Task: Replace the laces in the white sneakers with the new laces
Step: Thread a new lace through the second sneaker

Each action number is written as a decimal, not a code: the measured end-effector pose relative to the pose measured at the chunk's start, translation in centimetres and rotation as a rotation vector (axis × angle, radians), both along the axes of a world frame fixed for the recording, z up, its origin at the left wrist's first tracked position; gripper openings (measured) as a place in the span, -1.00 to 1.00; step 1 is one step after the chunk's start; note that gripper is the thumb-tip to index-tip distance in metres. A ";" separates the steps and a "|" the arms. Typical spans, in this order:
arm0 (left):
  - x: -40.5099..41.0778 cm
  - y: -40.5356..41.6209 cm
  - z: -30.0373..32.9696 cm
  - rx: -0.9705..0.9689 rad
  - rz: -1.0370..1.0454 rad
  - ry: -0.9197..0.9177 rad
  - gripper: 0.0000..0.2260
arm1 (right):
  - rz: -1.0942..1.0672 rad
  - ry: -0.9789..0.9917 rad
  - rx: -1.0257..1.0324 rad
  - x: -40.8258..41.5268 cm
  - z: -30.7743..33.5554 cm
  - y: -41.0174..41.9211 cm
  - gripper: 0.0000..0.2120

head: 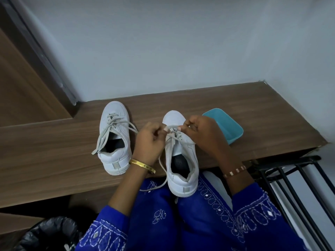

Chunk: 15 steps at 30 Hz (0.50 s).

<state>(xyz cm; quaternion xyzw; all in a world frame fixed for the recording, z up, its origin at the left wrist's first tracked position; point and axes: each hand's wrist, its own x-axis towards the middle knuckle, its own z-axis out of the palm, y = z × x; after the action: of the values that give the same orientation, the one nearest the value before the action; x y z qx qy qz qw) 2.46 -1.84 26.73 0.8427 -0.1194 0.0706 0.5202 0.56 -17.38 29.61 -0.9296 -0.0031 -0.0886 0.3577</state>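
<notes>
Two white sneakers stand on a wooden bench top (54, 142), toes pointing away from me. The left sneaker (115, 138) is laced with a loose greyish lace whose ends hang over its sides. The right sneaker (181, 156) sits with its heel over the bench edge, above my lap. My left hand (150, 140) and my right hand (201, 133) each pinch the grey lace (173, 137) near the lowest eyelets by the toe. One loose end of that lace trails down over my blue garment.
A teal plastic tray (226, 125) sits on the bench just right of my right hand, partly hidden by it. A black metal rack (293, 187) stands at the right. A bin with a black liner (49, 234) is at the lower left. A grey wall rises behind the bench.
</notes>
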 end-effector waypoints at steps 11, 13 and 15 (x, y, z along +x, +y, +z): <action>1.2 4.4 -1.4 0.166 0.365 0.065 -0.88 | -0.092 0.088 0.208 -0.8 0.6 -4.4 -0.77; 0.7 3.1 -1.5 0.256 0.347 0.000 -0.77 | -0.039 0.098 0.122 -0.8 0.8 -2.9 -0.72; -0.2 1.3 -0.7 0.202 0.200 -0.085 -0.68 | 0.029 0.119 0.068 -0.7 0.8 -1.1 -0.73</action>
<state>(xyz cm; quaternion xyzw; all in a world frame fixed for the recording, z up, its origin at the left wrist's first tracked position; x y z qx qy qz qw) 2.25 -0.57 26.04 0.8946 -0.0633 0.1451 0.4179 -0.18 -18.46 30.37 -0.9203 0.0077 -0.0278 0.3900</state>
